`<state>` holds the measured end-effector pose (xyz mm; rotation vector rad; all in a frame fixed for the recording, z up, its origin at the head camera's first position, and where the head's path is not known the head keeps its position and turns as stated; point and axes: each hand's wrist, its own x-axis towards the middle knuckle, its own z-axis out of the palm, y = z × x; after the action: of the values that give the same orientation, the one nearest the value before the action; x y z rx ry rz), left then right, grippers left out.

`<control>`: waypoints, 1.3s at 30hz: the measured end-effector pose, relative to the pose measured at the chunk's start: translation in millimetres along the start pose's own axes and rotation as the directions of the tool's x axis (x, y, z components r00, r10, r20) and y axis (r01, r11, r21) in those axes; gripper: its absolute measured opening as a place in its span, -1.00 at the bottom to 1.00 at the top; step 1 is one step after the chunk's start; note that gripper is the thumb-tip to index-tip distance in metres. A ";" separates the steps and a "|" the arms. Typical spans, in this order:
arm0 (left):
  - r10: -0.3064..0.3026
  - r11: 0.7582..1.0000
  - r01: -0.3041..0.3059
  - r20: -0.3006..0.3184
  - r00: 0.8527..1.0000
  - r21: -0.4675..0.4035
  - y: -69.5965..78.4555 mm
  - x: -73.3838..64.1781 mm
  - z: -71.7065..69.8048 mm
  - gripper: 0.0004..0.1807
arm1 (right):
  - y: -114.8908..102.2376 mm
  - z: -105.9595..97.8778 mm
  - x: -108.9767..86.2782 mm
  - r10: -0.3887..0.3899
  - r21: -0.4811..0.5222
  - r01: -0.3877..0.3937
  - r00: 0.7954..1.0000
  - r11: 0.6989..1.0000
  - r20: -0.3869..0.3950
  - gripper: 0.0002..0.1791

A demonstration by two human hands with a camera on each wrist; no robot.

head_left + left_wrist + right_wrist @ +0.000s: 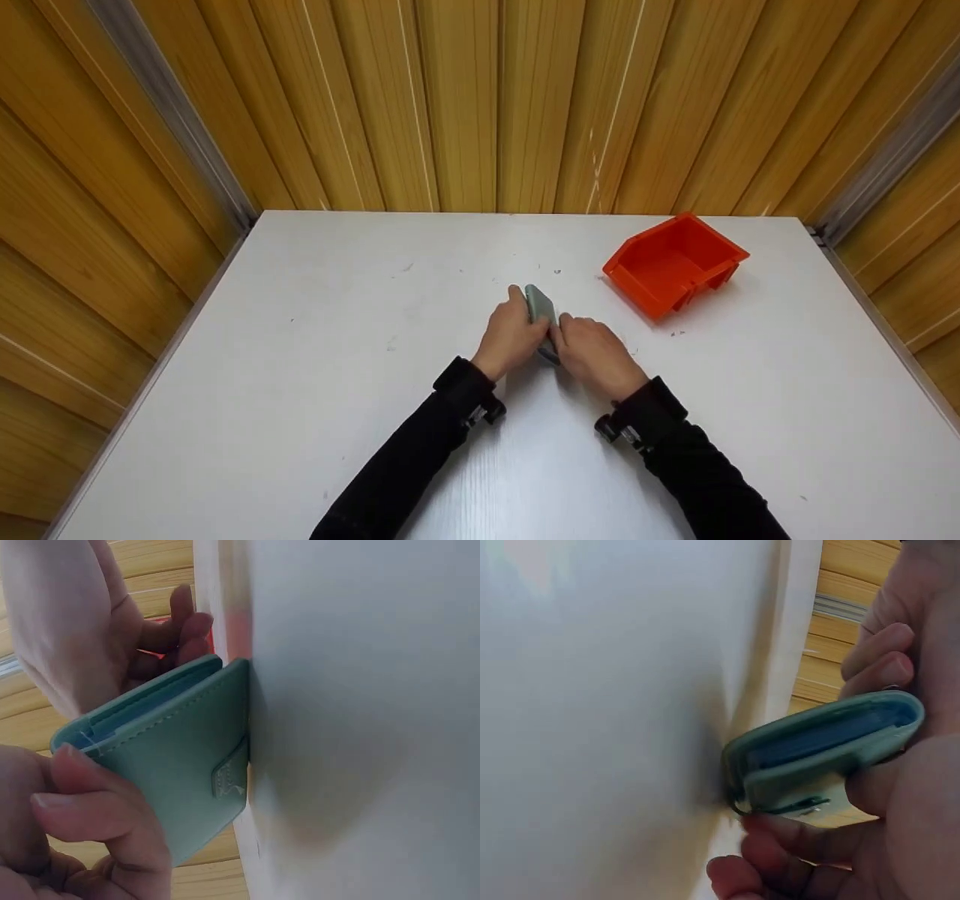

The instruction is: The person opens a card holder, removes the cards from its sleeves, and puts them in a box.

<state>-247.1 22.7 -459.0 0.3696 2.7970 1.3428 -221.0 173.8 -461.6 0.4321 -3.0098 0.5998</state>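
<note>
A pale green wallet [541,306] is held folded and on edge, low over the white table. Its cover [187,750] has stitched edges and a short tab [231,772] with a silvery mark. The folded layers and dark blue inside [817,741] show from the end. My left hand [512,335] grips the wallet from the left, thumb on the near cover. From the right, my right hand [596,352] holds its near part, with thumb [874,784] against the cover and fingers curled below. The wallet's lower part is partly hidden behind the hands.
An orange-red open bin [675,262] lies tilted at the back right of the white table [300,375]. Yellow wood-patterned panels [457,105] rise behind the table and at both sides. Black sleeves and wrist cameras [491,411] cover both forearms.
</note>
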 end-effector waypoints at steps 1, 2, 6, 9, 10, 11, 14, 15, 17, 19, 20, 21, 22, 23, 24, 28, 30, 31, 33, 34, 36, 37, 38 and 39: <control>0.000 1.000 0.000 -0.001 1.000 -0.004 0.5 0.1 0.6 -0.42 | 1.5 0.8 1.4 0.015 0.013 -0.015 1.000 1.000 0.012 -0.64; 0.000 1.000 0.000 -0.001 1.000 -0.004 1.7 0.0 1.0 -0.39 | 3.0 1.7 2.7 0.027 0.029 -0.027 0.999 0.999 0.023 -0.65; -0.013 1.000 0.013 -0.004 1.000 -0.008 5.2 -0.4 3.7 -0.28 | 9.3 5.5 6.6 0.053 0.082 -0.058 0.997 0.995 0.057 -0.61; -0.010 1.000 0.010 -0.010 1.000 -0.007 8.8 -0.5 6.4 -0.29 | 13.1 8.1 7.5 0.061 0.109 -0.067 0.997 0.992 0.055 -0.57; -0.003 1.000 0.003 -0.013 1.000 -0.004 10.1 -0.2 7.3 -0.32 | 14.4 8.7 7.7 0.061 0.118 -0.067 0.997 0.991 0.051 -0.56; 0.007 1.000 -0.007 -0.017 1.000 -0.001 11.4 0.1 8.1 -0.37 | 15.6 9.2 8.1 0.060 0.126 -0.065 0.997 0.990 0.045 -0.56; 0.031 0.999 -0.031 -0.029 0.999 0.017 14.5 1.4 10.1 -0.51 | 17.8 9.5 10.1 0.056 0.140 -0.062 0.997 0.988 0.045 -0.64; 0.035 0.999 -0.034 -0.034 0.999 0.023 15.0 1.8 10.8 -0.54 | 18.3 9.3 11.2 0.055 0.145 -0.062 0.997 0.988 0.048 -0.68; 0.038 0.999 -0.037 -0.040 0.998 0.031 15.6 2.2 12.1 -0.59 | 18.5 8.2 12.9 0.061 0.155 -0.069 0.997 0.986 0.057 -0.74; 0.041 0.999 -0.039 -0.038 0.998 0.031 15.9 2.5 13.6 -0.60 | 18.3 7.1 14.5 0.069 0.152 -0.077 0.996 0.985 0.055 -0.80; 0.045 0.999 -0.044 -0.038 0.998 0.031 15.9 2.6 14.2 -0.60 | 18.3 6.7 15.0 0.070 0.151 -0.077 0.996 0.985 0.049 -0.81; 0.050 0.998 -0.049 -0.038 0.998 0.030 16.0 2.6 14.7 -0.61 | 18.1 6.3 15.3 0.071 0.150 -0.077 0.997 0.986 0.042 -0.83; 0.055 0.998 -0.054 -0.039 0.998 0.029 16.1 2.6 15.2 -0.61 | 18.1 6.1 15.5 0.068 0.146 -0.072 0.997 0.987 0.032 -0.84; 0.062 0.998 -0.061 -0.040 0.997 0.031 16.1 2.4 15.4 -0.62 | 18.1 6.1 15.6 0.064 0.141 -0.067 0.998 0.988 0.022 -0.85; 0.068 0.997 -0.067 -0.042 0.997 0.031 16.1 2.3 15.5 -0.63 | 18.4 6.4 15.8 0.056 0.132 -0.057 0.998 0.990 0.012 -0.85; 0.084 0.995 -0.082 -0.043 0.996 0.048 15.3 1.6 15.3 -0.67 | 18.8 7.7 15.5 0.032 0.099 -0.031 0.999 0.995 -0.003 -0.84; 0.089 0.995 -0.087 -0.040 0.995 0.053 15.0 1.3 15.0 -0.67 | 18.6 7.6 15.1 0.023 0.082 -0.023 1.000 0.996 -0.001 -0.84; 0.093 0.994 -0.091 -0.040 0.995 0.056 14.9 1.3 14.8 -0.67 | 18.3 7.3 14.9 0.026 0.080 -0.026 1.000 0.996 0.001 -0.84; 0.097 0.994 -0.095 -0.040 0.994 0.060 15.1 1.2 14.4 -0.66 | 18.3 6.6 14.6 0.029 0.076 -0.029 1.000 0.997 0.002 -0.84; 0.099 0.993 -0.096 -0.040 0.994 0.061 15.2 1.3 14.1 -0.65 | 18.5 6.3 14.5 0.028 0.076 -0.028 1.000 0.997 0.001 -0.83; 0.100 0.993 -0.098 -0.036 0.994 0.067 15.6 1.1 13.2 -0.63 | 18.7 5.6 14.2 0.041 0.092 -0.041 0.999 0.995 0.004 -0.81; 0.096 0.993 -0.093 -0.033 0.995 0.072 15.6 1.0 12.9 -0.62 | 18.7 5.4 14.1 0.051 0.103 -0.051 0.999 0.993 0.005 -0.79; 0.088 0.993 -0.086 -0.027 0.996 0.075 15.7 0.7 12.5 -0.60 | 18.8 5.4 13.9 0.060 0.109 -0.061 0.998 0.992 0.007 -0.77; 0.080 0.994 -0.079 -0.020 0.997 0.076 15.9 0.2 12.0 -0.55 | 18.9 5.4 13.6 0.070 0.115 -0.070 0.998 0.991 0.011 -0.75</control>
<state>-242.6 41.5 -454.3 0.4753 2.8872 1.2671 -239.3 184.9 -472.3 0.3353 -3.0180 0.7826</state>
